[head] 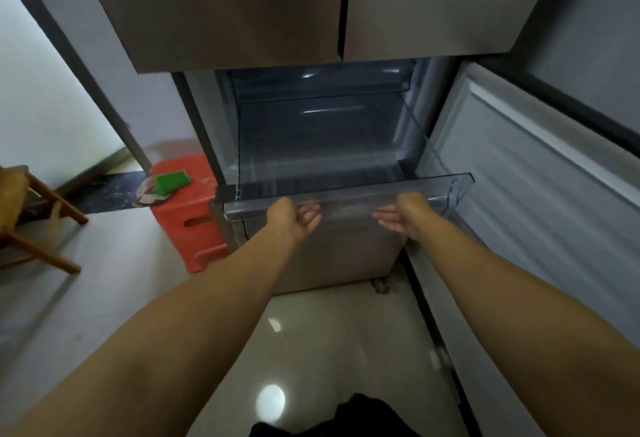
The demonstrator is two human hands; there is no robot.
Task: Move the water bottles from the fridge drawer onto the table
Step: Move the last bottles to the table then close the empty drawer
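A clear plastic fridge drawer is pulled out from the lower compartment, and I see no water bottles inside it. My left hand and my right hand both reach to the drawer's front lip, palms turned up, fingers curled beneath its front edge. The fingertips show blurred through the clear plastic. The table is out of view.
The lower fridge door stands open on the right. The upper fridge doors are closed above. A red plastic stool with a green sponge stands left of the fridge. A wooden chair is at far left.
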